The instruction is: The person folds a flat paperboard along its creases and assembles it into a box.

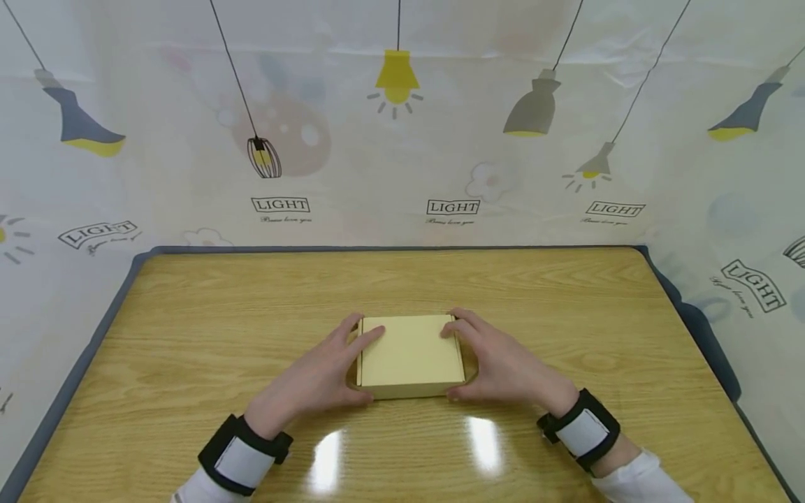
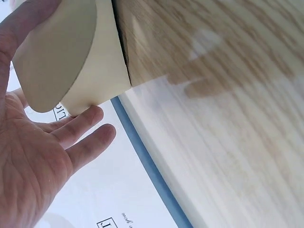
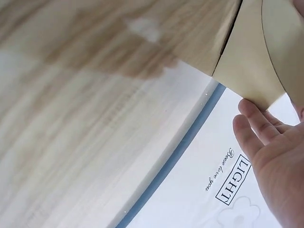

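Observation:
A small pale yellow cardboard box [image 1: 410, 353] with a closed lid lies on the wooden table, in the middle of the head view. My left hand [image 1: 317, 374] grips its left end, thumb at the near corner, one finger on the lid and others at the far corner. At the right end, my right hand [image 1: 506, 363] holds it in the same way, a finger bent over the lid's edge. Both wrist views show the box's front wall with a rounded flap [image 2: 59, 52]; fingertips touch the far side of the box [image 3: 249, 71].
The wood-grain table [image 1: 189, 335] has a blue-grey edge [image 1: 390, 249] along its back and sides. Behind and beside it hangs a white cloth [image 1: 352, 161] printed with lamps and lettering. Two bright reflections shine on the table near me.

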Demonstrator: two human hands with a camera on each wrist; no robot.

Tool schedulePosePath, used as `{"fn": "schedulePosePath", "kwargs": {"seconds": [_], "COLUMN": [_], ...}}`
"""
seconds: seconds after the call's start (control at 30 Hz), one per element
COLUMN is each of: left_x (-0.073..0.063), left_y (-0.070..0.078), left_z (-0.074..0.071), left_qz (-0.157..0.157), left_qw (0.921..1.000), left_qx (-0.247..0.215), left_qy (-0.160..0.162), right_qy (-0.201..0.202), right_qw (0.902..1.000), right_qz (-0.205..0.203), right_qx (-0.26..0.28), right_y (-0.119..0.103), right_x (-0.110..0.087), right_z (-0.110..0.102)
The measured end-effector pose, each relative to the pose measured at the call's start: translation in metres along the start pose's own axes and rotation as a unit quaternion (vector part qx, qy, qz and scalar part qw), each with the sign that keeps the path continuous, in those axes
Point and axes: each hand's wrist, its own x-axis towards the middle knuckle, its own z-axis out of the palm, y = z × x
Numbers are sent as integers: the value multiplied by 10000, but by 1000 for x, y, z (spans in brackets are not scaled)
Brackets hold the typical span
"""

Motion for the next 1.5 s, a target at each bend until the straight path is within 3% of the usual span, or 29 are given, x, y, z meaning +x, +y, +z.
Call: {"fn": "schedulePosePath", "kwargs": {"seconds": [0.1, 0.37, 0.67, 0.87, 1.07, 1.2, 1.33, 1.5], "left_x": [-2, -6, -8, -8, -8, -7, -6, -5], "left_y": [1, 7, 11, 12, 15, 16, 15, 11], "left_z": [-1, -4, -3, -2, -1, 0, 1, -1], "left_qz": [90, 710, 915, 875, 1015, 1122, 1155, 993], "left_qw": [9997, 9925, 9862, 9845, 9774, 9719, 9706, 9814], "left_qx": [209, 981, 1306, 1381, 1559, 1714, 1678, 1120], "left_qy": [32, 168, 451, 633, 1006, 1161, 1280, 1201], "right_qy": [-1, -116, -516, -1004, -1307, -1380, -1219, -593], "right_qw": [9999, 9978, 9891, 9741, 9576, 9528, 9605, 9795], "right_qz": [-54, -57, 229, 524, 702, 762, 682, 173], "right_qx": [135, 653, 1361, 1957, 2470, 2595, 2407, 1919], "right_y": [2, 3, 8, 10, 10, 9, 8, 4], "right_x": [1, 5, 9, 12, 15, 15, 10, 0], "right_z": [-1, -9, -19, -29, -35, -36, -36, -35]}}
